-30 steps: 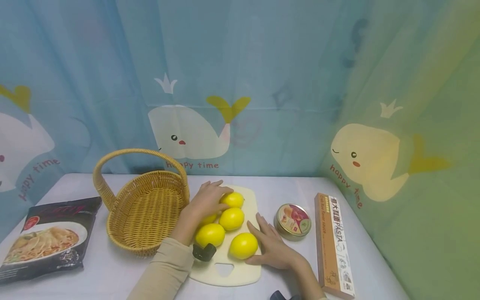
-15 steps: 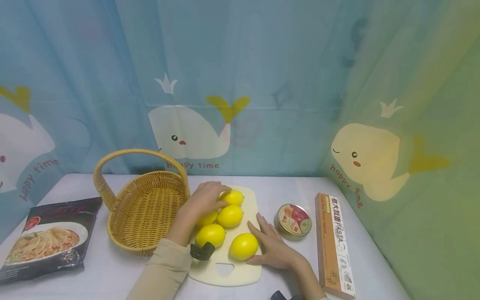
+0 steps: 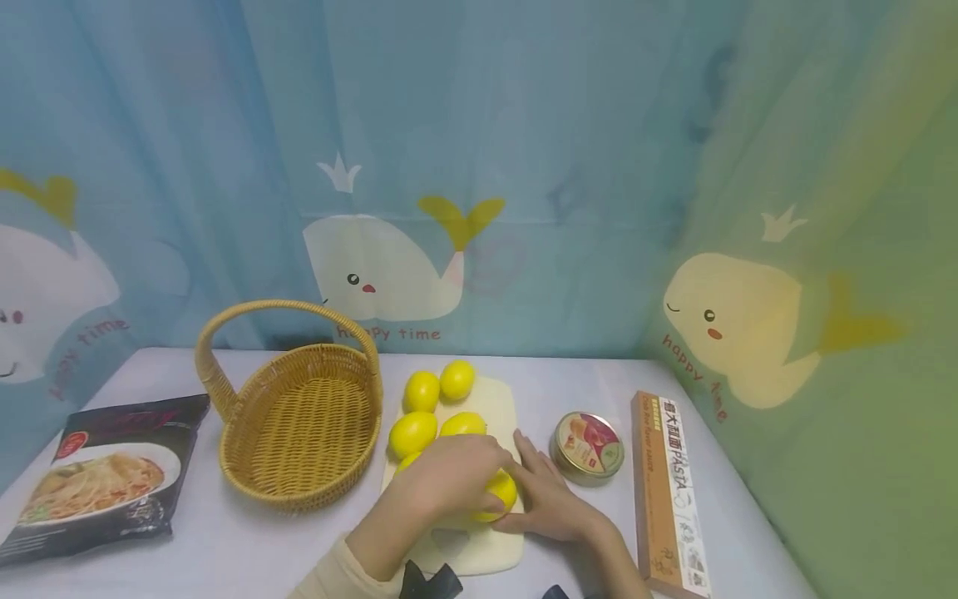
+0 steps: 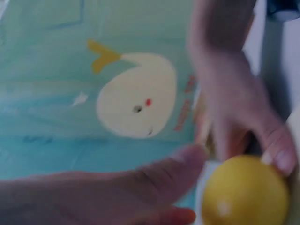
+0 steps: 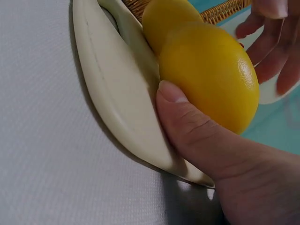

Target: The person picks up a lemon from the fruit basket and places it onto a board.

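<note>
Several yellow lemons (image 3: 413, 434) lie on a cream cutting board (image 3: 497, 549). My left hand (image 3: 464, 474) reaches over the board, above the lemon (image 3: 503, 497) nearest my right hand and partly covering it. In the right wrist view the left fingers (image 5: 276, 51) hang loosely bent, apart from that lemon (image 5: 208, 75). My right hand (image 3: 554, 499) lies at the board's right edge, fingers spread, its thumb (image 5: 187, 117) resting against the same lemon. The left wrist view is blurred; the left thumb (image 4: 164, 176) points toward the lemon (image 4: 246, 192) there.
A wicker basket (image 3: 299, 491) with a tall handle stands left of the board. Further left lies a black noodle packet (image 3: 112, 474). A round tin (image 3: 587, 447) and a long pasta box (image 3: 669, 491) sit to the right. A whale-print curtain (image 3: 524, 274) closes off the back.
My left hand has left the far lemons and come nearer and rightward to the lemon beside my right hand. Two lemons now show at the board's far end. The right hand stays put.
</note>
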`<state>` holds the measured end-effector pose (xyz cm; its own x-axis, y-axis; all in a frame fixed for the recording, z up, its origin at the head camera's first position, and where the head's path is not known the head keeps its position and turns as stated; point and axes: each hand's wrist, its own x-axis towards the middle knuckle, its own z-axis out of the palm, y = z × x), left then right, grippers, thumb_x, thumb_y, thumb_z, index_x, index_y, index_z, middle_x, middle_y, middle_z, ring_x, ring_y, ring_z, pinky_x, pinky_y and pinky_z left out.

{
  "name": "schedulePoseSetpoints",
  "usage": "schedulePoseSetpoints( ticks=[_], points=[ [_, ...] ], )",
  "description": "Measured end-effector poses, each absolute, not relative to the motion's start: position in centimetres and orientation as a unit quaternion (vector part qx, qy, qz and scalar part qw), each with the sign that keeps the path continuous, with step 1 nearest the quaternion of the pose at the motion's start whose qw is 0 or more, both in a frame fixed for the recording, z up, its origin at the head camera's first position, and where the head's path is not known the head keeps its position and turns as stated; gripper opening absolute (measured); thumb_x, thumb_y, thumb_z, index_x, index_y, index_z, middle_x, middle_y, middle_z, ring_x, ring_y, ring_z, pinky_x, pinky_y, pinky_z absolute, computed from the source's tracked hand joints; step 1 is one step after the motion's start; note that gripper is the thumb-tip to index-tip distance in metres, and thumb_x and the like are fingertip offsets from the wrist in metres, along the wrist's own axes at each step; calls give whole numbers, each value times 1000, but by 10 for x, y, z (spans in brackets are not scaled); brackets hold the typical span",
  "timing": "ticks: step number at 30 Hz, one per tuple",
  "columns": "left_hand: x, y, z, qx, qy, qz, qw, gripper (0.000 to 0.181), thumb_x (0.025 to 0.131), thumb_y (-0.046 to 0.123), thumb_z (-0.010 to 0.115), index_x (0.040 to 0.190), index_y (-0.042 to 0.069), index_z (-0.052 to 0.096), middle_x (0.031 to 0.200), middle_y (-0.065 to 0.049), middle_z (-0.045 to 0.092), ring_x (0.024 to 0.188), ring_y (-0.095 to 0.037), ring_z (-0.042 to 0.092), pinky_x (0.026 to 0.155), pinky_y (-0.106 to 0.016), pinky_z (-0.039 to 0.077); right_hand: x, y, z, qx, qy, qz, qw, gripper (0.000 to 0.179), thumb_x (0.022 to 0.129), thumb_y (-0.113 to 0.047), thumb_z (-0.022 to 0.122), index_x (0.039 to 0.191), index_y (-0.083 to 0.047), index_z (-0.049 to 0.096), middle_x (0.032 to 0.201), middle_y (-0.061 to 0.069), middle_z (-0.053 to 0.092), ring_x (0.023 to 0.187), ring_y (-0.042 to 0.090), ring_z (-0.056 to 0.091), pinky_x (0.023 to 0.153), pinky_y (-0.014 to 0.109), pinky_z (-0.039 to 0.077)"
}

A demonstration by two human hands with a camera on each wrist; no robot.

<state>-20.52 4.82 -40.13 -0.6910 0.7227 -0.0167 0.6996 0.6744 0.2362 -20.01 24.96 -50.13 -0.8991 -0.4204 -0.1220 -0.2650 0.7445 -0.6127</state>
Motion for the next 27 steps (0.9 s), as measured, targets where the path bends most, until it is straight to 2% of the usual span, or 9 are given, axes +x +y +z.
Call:
schedulePoseSetpoints(
  ticks=[4, 7, 14, 23, 27],
  points=[
    [-198, 58, -412, 383, 920, 72, 39, 47, 70, 37, 81, 114, 27, 67, 104, 7, 65, 86, -7, 59, 75, -26, 54, -200, 247, -503, -172, 924, -314, 137, 87, 75, -56, 72, 147, -23, 36, 160, 17, -1, 146, 40, 0, 116, 62, 0],
    [-198, 61, -416, 377, 923, 67, 35, 48, 70, 35, 82, 113, 24, 67, 97, 4, 62, 80, -9, 57, 71, -26, 54, -200, 247, -502, -171, 924, -314, 137, 86, 75, -55, 71, 146, -21, 38, 160, 16, -1, 147, 39, 0, 116, 61, 0],
    [-204, 63, -418, 381, 922, 64, 27, 35, 77, 26, 77, 111, 22, 67, 93, 2, 60, 77, -9, 54, 72, -25, 54, -200, 247, -500, -185, 925, -309, 124, 84, 77, -52, 71, 145, -13, 39, 159, 20, 1, 146, 41, 1, 116, 62, 2],
    [-210, 63, -426, 382, 923, 52, 8, 30, 84, 19, 69, 113, 22, 66, 104, 1, 63, 85, -12, 59, 77, -27, 55, -200, 248, -503, -187, 929, -296, 118, 84, 78, -54, 70, 143, -9, 42, 159, 20, 1, 146, 41, 2, 117, 60, 3],
    [-211, 61, -426, 382, 923, 46, -6, 27, 85, 17, 66, 112, 23, 66, 104, 1, 63, 85, -13, 59, 75, -28, 55, -200, 248, -502, -190, 929, -296, 115, 85, 77, -54, 70, 143, -9, 41, 159, 21, 2, 146, 42, 3, 117, 61, 4]
  ],
)
